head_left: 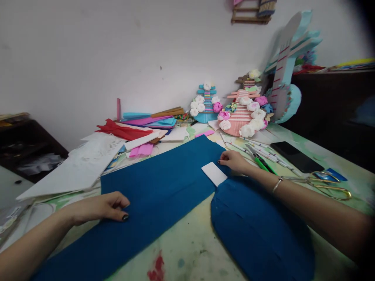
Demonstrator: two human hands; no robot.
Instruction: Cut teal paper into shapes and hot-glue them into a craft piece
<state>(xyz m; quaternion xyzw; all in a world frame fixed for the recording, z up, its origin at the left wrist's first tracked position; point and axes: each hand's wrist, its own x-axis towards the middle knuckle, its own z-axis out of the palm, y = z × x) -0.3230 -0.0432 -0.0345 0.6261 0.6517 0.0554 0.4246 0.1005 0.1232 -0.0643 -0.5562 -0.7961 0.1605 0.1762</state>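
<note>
A long dark-blue sheet [164, 187], which looks like crepe paper, stretches diagonally over the table. My left hand [99, 207] hovers over or rests on its near part, fingers bent, thumb and index apart with nothing between them. At the far right corner of the sheet, my right hand [234, 160] pinches its edge. A blue-covered board with rounded corners [260, 230] lies at the right, below my right forearm. From its upper end a bare white tab [213, 173] juts out over the sheet.
Gold-handled scissors [331, 187], a black phone [295, 156] and a green-handled cutting tool [263, 162] lie at the right. White boards [76, 168] and folded coloured paper [149, 121] are at the left and back. Flower-decorated instrument models [243, 125] stand against the wall.
</note>
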